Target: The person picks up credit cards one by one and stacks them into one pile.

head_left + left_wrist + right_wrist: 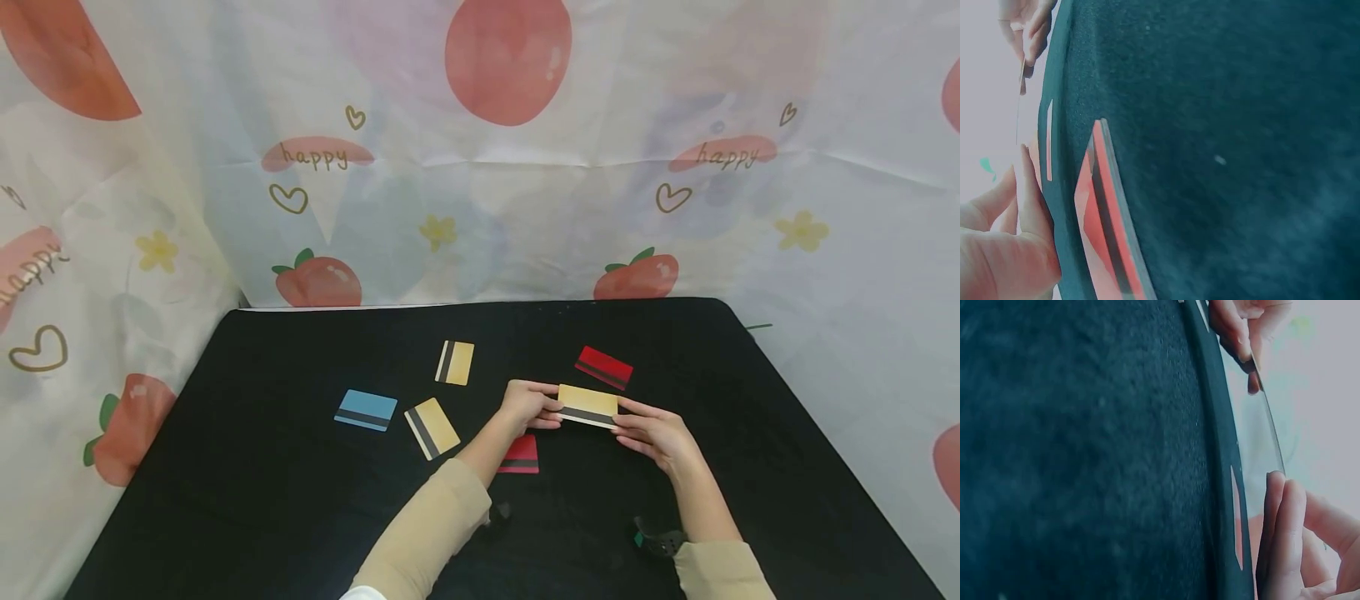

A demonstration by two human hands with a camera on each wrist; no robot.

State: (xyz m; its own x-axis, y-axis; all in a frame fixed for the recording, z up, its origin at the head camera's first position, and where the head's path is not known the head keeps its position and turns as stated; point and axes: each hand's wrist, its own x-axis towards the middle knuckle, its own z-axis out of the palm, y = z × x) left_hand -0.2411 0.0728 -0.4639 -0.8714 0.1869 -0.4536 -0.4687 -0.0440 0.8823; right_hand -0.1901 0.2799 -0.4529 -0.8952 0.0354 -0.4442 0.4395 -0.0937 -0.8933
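Between both hands is a gold card (pixel 588 400) with a dark stripe along its lower part. My left hand (pixel 529 406) pinches its left edge. The opposite edge is gripped by my right hand (pixel 654 435), thumb and fingers on either side. In the right wrist view the card (pixel 1272 428) appears nearly edge-on, raised off the table. Below my left forearm lies a pinkish-red card (pixel 522 454), partly hidden by the arm; the left wrist view shows layered edges there. Just beyond the held card rests another red card (pixel 604 367).
Left of my hands lie a blue card (pixel 366 409) and two more gold cards, one nearer (pixel 432 428) and one farther (pixel 454 362). All rest on a black-covered table (pixel 247 500). A fruit-printed curtain (pixel 525 208) hangs behind and beside it.
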